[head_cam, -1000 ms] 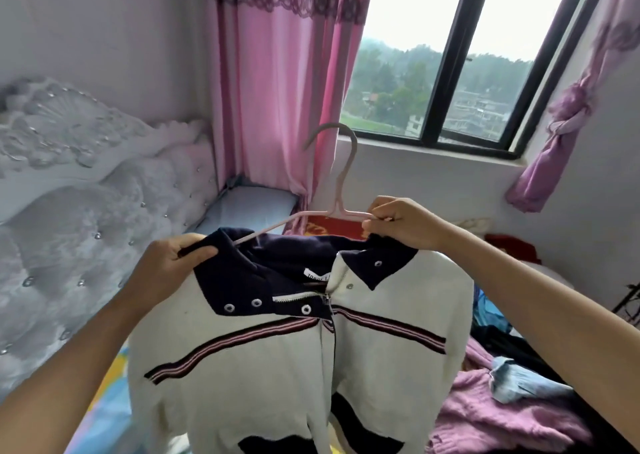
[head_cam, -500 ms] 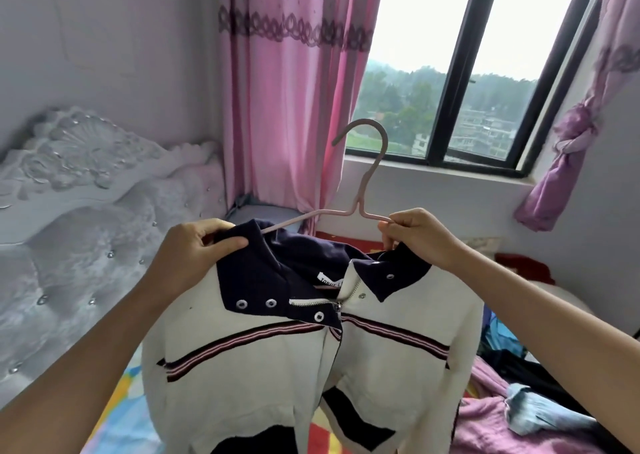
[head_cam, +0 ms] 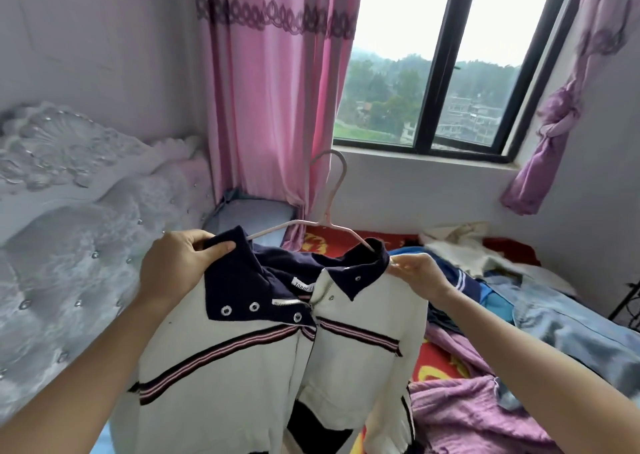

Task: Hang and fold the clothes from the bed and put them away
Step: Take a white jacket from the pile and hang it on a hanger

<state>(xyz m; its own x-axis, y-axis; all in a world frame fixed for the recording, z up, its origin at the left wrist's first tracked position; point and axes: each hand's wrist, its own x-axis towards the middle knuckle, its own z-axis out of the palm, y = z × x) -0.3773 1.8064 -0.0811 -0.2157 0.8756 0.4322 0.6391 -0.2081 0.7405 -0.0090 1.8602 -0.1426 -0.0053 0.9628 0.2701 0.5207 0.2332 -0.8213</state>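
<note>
- Fingers [head_cam: 194, 245] of the left hand [head_cam: 176, 270] are curling round one side of the navy collar [head_cam: 242, 277], with the thumb pressing on its front; the right hand [head_cam: 415, 275] is pinching the jacket's shoulder just beside the other collar tip, its fingertips [head_cam: 398, 263] closing on the cloth
- bed [head_cam: 436, 360] is lying under the window, showing a red patterned sheet, with its white padded headboard [head_cam: 69, 228] standing on the left
- window [head_cam: 440, 72] is letting in daylight behind a black frame
- pink curtain [head_cam: 270, 107] is hanging between the headboard and the window
- white jacket [head_cam: 242, 367] with a striped chest band is hanging in front of the person, both hands holding it up over the bed, its zip sitting partly open
- pile of clothes [head_cam: 519, 297] is lying on the bed to the right, a purple garment [head_cam: 467, 415] sitting nearest
- pink hanger [head_cam: 332, 190] is sitting inside the jacket's neck, its arms running under the collar and its hook rising in front of the curtain's edge
</note>
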